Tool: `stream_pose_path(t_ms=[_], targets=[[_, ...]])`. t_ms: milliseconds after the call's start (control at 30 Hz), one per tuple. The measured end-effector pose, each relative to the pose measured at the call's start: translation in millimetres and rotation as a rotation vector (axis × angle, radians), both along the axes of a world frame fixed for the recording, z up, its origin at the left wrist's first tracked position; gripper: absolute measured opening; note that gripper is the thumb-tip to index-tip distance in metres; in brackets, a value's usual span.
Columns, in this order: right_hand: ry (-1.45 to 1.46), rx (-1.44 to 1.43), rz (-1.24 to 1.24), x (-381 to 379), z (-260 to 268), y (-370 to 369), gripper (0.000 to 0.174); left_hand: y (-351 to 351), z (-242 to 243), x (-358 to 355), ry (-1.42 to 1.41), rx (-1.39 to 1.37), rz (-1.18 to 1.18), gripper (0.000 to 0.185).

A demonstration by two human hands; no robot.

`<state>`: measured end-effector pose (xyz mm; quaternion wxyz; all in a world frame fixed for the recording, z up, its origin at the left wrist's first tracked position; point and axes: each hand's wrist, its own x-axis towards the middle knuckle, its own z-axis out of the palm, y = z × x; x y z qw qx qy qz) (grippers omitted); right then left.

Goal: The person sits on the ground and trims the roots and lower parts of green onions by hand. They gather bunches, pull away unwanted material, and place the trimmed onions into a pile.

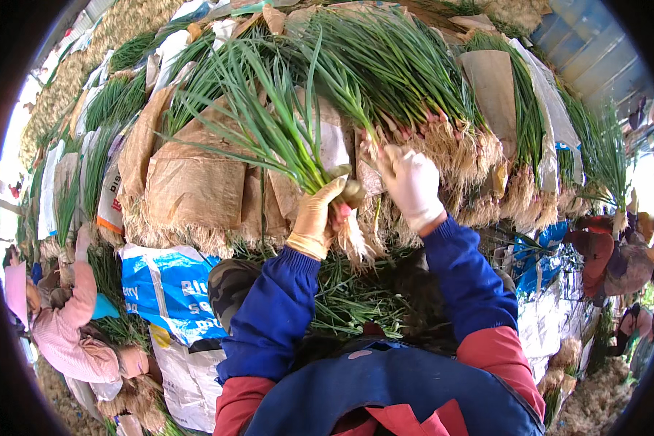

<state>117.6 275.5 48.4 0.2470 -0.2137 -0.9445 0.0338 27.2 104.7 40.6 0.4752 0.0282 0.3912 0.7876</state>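
Note:
My left hand (315,220), in a yellowish glove, grips a small bunch of spring onions (297,144). Their leaves fan up and to the left, while pinkish bulbs and pale stringy roots (354,240) hang below the fist. To the right, my right hand (411,185) wears a white glove, its fingers closed around the root end of another spring onion (359,106). Just beyond it lies a large heap of spring onions (409,71), roots towards me. The fingertips of the left glove look dirty.
Brown woven sacking (196,180) covers part of the heap. A blue-and-white printed bag (169,289) lies at my left, and loose green leaves (359,305) litter the floor between my knees. A co-worker in pink (71,332) sits at left; other people (616,261) are at right.

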Motion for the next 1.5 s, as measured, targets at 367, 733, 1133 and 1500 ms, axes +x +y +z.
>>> stream_pose_path(t_ms=[367,733,1133,1500], targets=[[0.017,-0.774,0.012,46,-19,11,0.044,1,-14,15,0.307,-0.308,0.029,0.019],[0.681,-2.030,0.051,23,-7,-54,0.014,-2,-37,30,0.050,0.104,-0.129,0.018],[0.730,-2.470,0.430,-6,-39,-55,0.019,-12,-54,21,-0.115,0.336,-0.219,0.023],[0.519,-1.339,0.302,94,-11,-64,0.012,-33,-17,10,-0.101,0.241,-0.092,0.021]])
